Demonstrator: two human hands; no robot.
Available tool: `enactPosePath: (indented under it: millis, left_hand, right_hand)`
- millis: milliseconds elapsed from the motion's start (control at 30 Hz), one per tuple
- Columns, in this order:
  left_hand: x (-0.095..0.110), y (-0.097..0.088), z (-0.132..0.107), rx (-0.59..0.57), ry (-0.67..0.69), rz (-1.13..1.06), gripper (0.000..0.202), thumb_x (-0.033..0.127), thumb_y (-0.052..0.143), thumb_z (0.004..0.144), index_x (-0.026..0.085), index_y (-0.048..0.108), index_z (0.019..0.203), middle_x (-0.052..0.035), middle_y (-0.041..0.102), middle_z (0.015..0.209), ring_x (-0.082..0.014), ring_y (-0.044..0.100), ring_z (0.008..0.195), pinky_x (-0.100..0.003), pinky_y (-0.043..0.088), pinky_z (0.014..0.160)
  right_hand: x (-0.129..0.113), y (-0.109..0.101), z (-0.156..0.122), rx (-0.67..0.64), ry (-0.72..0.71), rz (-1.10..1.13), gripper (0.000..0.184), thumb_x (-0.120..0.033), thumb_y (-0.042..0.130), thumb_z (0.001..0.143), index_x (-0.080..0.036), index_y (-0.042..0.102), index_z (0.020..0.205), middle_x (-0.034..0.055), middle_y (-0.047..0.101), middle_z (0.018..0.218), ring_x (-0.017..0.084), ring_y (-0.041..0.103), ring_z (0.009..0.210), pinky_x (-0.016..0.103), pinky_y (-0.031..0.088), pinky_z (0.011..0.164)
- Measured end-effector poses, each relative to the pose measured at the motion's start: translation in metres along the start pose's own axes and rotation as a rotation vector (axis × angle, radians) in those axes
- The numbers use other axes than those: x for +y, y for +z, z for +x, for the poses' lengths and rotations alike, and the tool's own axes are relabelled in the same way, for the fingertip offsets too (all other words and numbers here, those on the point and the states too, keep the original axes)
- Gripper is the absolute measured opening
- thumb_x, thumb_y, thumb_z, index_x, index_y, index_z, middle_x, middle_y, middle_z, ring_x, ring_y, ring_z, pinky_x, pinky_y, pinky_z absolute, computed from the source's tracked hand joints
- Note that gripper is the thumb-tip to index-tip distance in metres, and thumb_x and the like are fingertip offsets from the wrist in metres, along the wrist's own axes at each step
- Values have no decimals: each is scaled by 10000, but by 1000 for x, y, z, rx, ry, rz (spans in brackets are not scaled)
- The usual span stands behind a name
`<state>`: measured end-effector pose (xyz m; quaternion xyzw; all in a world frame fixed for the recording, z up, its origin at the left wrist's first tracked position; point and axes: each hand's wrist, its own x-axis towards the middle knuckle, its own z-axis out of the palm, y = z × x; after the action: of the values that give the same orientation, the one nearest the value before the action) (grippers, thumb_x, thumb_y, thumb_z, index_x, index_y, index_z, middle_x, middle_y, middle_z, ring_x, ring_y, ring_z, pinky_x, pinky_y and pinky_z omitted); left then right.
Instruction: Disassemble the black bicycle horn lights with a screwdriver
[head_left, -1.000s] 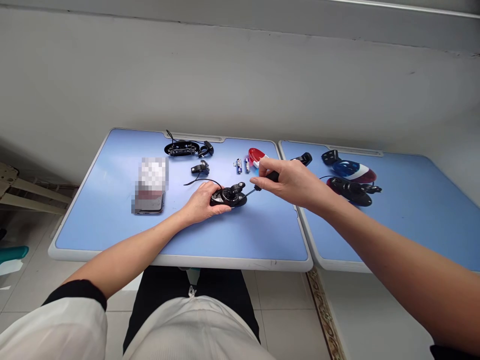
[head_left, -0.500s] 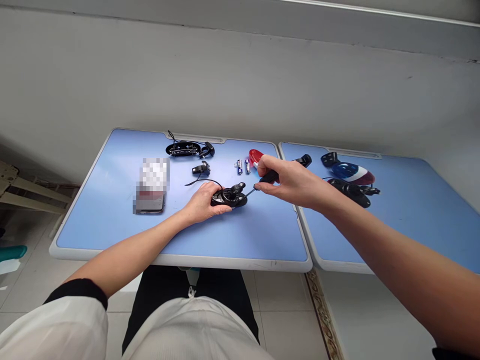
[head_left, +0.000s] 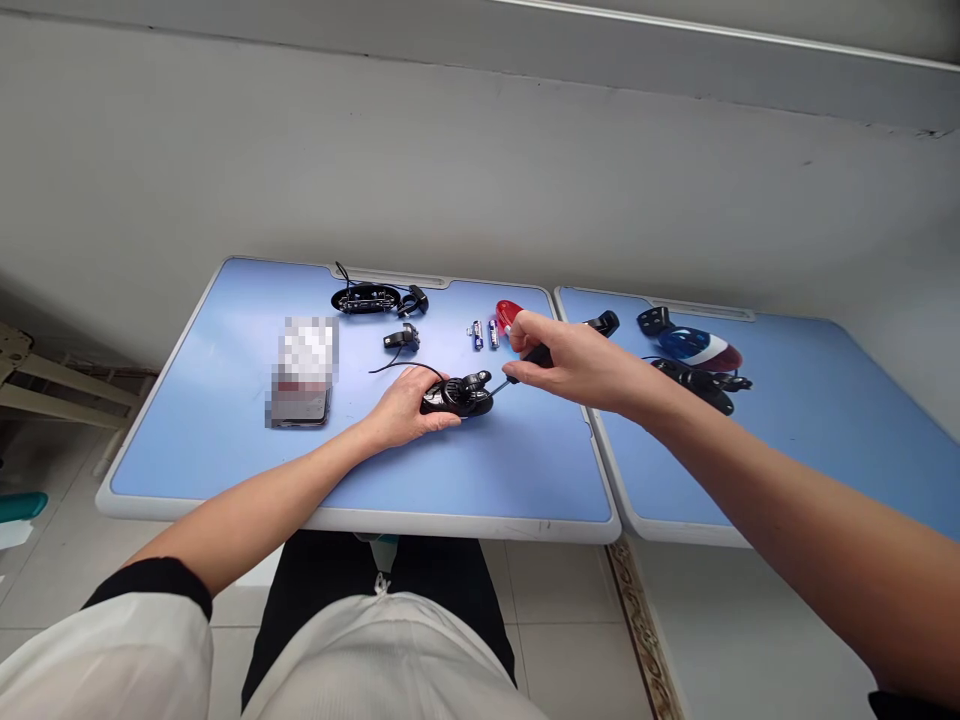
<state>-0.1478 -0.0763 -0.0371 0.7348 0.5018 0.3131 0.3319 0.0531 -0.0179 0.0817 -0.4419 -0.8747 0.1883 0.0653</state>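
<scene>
Near the middle of the left table, my left hand (head_left: 409, 407) grips the left end of a black oval housing (head_left: 457, 396) with a round grille and a clamp on top. A thin black wire runs from it to a small black clamp piece (head_left: 403, 338). My right hand (head_left: 551, 352) is closed around the black handle of a screwdriver (head_left: 504, 386). The shaft slants down to the left, its tip at the housing's right end. Just behind my right hand lies a red shell (head_left: 508, 314), partly covered by the fingers. Two blue-and-white batteries (head_left: 485, 335) lie beside it.
At the back left lies an opened black housing (head_left: 367, 298) with a wire and ring clamp. A phone (head_left: 300, 405), partly blurred, lies on the left. On the right table (head_left: 795, 440) are a blue, white and red shell (head_left: 701, 345) and another black housing (head_left: 694, 385).
The view has shifted very slightly. My right hand still holds the screwdriver at the housing's right end, and my left hand keeps its grip.
</scene>
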Motion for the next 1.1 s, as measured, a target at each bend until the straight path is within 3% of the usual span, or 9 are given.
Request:
enactPosePath:
  millis: [133,300,400,500,733,900,1100]
  left_hand:
    - [-1,1,0,-1,20,-3,523,461,699,702,142,576,1098,-107,605,1067,-269,537,1035,-395,421,924]
    - [-1,1,0,15,2,5,501,459,695,701,161,581,1087,-93,606,1059,-268,541,1030,-397,432,911]
    - [-1,1,-1,22,11,9,503,474,688,702,165,582,1084,-89,606,1052,-265,544,1026,-399,433,913]
    - [-1,1,-1,18,25,11,515,479,692,697,155,582,1083,-94,606,1047,-261,547,1021,-394,431,917]
    - [-1,1,0,21,6,15,511,480,690,696,157,585,1078,-93,614,1041,-261,545,1017,-395,437,898]
    - [-1,1,1,5,18,14,521,469,694,697,151,576,1092,-99,615,1054,-263,544,1033,-394,427,911]
    - [-1,0,0,6,12,26,509,485,693,695,162,585,1074,-90,618,1033,-266,548,1023,-397,428,908]
  right_hand:
    - [-3,-1,0,-26,108,-38,251,-381,544,779,-228,386,659,-22,476,556,127,391,506,259,283,516]
    - [-3,-1,-3,-14,-31,38,177,-237,584,708,-233,415,761,-10,545,707,137,465,613,251,335,562]
    - [-2,-2,-3,-18,17,3,240,-323,636,706,-230,416,732,-2,563,702,145,483,606,261,335,559]
    - [-3,-2,-2,-25,109,-74,304,-419,600,756,-230,380,666,-22,498,565,134,423,508,266,300,521]
    - [-6,-3,-2,-21,-101,3,214,-258,598,706,-235,390,751,-23,517,646,131,441,559,248,322,537]
    - [-8,-1,-3,-4,24,-30,264,-403,529,804,-229,392,659,-35,461,527,114,354,464,261,277,503]
    - [-4,0,-5,6,-21,14,126,-265,547,739,-237,431,779,-7,563,683,131,439,542,254,318,527]
